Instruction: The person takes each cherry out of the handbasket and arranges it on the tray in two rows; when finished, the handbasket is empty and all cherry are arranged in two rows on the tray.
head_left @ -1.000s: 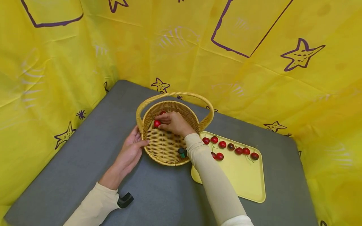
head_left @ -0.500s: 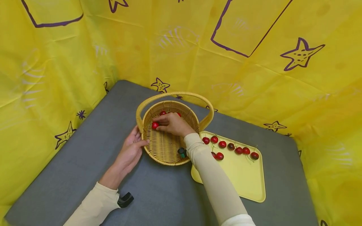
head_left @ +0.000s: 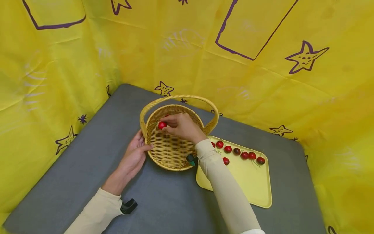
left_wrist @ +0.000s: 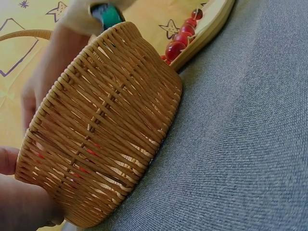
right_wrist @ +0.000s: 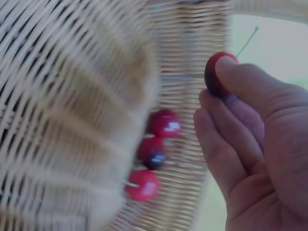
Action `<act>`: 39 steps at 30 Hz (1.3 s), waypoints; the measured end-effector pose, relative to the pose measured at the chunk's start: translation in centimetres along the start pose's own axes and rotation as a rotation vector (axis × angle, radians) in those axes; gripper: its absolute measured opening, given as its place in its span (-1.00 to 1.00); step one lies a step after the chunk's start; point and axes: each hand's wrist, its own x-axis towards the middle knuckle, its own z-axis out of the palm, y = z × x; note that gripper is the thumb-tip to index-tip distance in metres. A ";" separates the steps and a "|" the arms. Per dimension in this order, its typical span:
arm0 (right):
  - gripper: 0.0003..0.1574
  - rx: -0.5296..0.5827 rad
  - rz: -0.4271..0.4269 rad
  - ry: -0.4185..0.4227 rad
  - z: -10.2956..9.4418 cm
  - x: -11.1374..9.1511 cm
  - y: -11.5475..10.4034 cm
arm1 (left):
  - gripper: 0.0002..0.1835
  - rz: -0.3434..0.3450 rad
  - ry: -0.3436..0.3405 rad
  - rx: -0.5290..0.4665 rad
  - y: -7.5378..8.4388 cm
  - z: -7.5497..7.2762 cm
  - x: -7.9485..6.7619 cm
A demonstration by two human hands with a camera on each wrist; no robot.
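Observation:
My right hand (head_left: 182, 126) pinches a red cherry (right_wrist: 219, 74) between thumb and fingertips, its thin green stem sticking up. That hand hovers inside the rim of a round wicker basket (head_left: 169, 152) with an arched handle. Three cherries (right_wrist: 153, 153) lie together within the basket in the right wrist view; the hand hides most of them from the head camera. At the basket's left side, my left hand (head_left: 135, 154) grips the wall, thumb over the rim and fingers outside. The left wrist view shows the woven outer wall (left_wrist: 106, 120) close up.
A pale yellow tray (head_left: 257, 191) stands right of the basket, partly beneath my right forearm. Several cherries (head_left: 244, 155) lie on it, mostly in a row along its far side. Grey cloth (head_left: 163, 201) covers the tabletop; a yellow patterned curtain (head_left: 187, 48) surrounds it.
The right hand first shifted slightly left and down with the cherry, then lifted it up and back to the right. The left hand keeps its hold on the basket.

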 end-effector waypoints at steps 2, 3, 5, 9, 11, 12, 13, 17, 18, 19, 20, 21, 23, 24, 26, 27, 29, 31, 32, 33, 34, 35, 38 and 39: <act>-0.54 -0.004 -0.012 0.030 -0.6 -1.0 -0.9 | -0.02 0.001 0.005 -0.001 0.0 -0.1 0.0; -0.54 -0.007 -0.019 0.048 -0.9 -1.6 -1.4 | -0.02 0.000 0.006 0.001 0.0 -0.2 0.0; -0.54 -0.003 -0.027 0.086 -1.5 -2.9 -2.2 | -0.02 0.000 0.010 0.009 0.1 -0.3 0.0; -0.53 0.023 -0.035 0.149 -2.6 -6.0 -3.6 | -0.02 0.003 0.017 0.014 0.4 -0.7 -0.2; -0.52 0.042 -0.027 0.174 -3.2 -7.8 -4.0 | -0.02 0.002 0.019 0.014 0.5 -0.8 -0.2; -0.53 0.047 -0.019 0.190 -3.4 -8.7 -4.1 | -0.02 0.002 0.019 0.013 0.6 -0.8 -0.3; -0.53 0.049 -0.007 0.208 -3.6 -9.6 -4.1 | -0.02 0.003 0.020 0.014 0.7 -0.9 -0.3; -0.52 0.058 0.063 0.285 -4.3 -12.9 -3.3 | -0.01 0.005 0.018 0.014 0.9 -0.9 -0.3; -0.52 0.068 0.084 0.303 -4.5 -13.6 -3.0 | -0.01 0.006 0.018 0.014 0.9 -0.9 -0.4; -0.51 0.077 0.105 0.322 -4.7 -14.3 -2.6 | -0.01 0.007 0.017 0.015 0.9 -0.9 -0.4; -0.50 0.091 0.125 0.344 -4.8 -15.0 -2.2 | -0.01 0.007 0.016 0.015 1.0 -0.9 -0.4; -0.50 0.103 0.146 0.368 -5.0 -15.7 -1.7 | -0.01 0.007 0.016 0.017 1.0 -0.8 -0.4; -0.48 0.125 0.185 0.419 -5.4 -17.1 -0.8 | -0.01 0.006 0.013 0.017 1.0 -0.8 -0.4; -0.48 0.125 0.207 0.445 -5.6 -17.9 -0.3 | -0.01 0.005 0.011 0.017 1.0 -0.7 -0.4; -0.46 0.117 0.254 0.497 -5.9 -19.4 0.6 | -0.02 0.006 0.007 0.016 1.0 -0.6 -0.3; -0.46 0.109 0.280 0.521 -6.1 -20.2 1.0 | -0.02 0.005 0.004 0.015 0.9 -0.5 -0.3; -0.44 0.080 0.330 0.564 -6.2 -21.6 1.9 | -0.02 0.005 0.002 0.016 0.9 -0.4 -0.2; -0.44 0.056 0.381 0.602 -6.2 -22.8 2.6 | -0.02 0.004 0.002 0.015 0.8 -0.3 -0.2; -0.44 0.034 0.404 0.617 -6.2 -23.4 3.0 | -0.02 0.004 0.002 0.016 0.7 -0.2 -0.2; -0.44 0.022 0.425 0.627 -6.1 -23.9 3.3 | -0.02 0.004 0.002 0.015 0.7 -0.2 -0.2; -0.44 0.007 0.445 0.633 -6.1 -24.3 3.6 | -0.02 0.004 0.001 0.014 0.6 -0.1 -0.1; -0.44 0.000 0.465 0.638 -6.0 -24.7 3.9 | -0.02 0.005 -0.001 0.013 0.6 -0.1 -0.1; -0.42 -0.023 0.533 0.633 -5.5 -25.9 4.6 | -0.02 0.004 -0.010 0.013 0.5 0.1 -0.1; -0.42 -0.022 0.553 0.630 -5.4 -26.2 4.7 | -0.02 0.002 -0.012 0.013 0.5 0.1 -0.1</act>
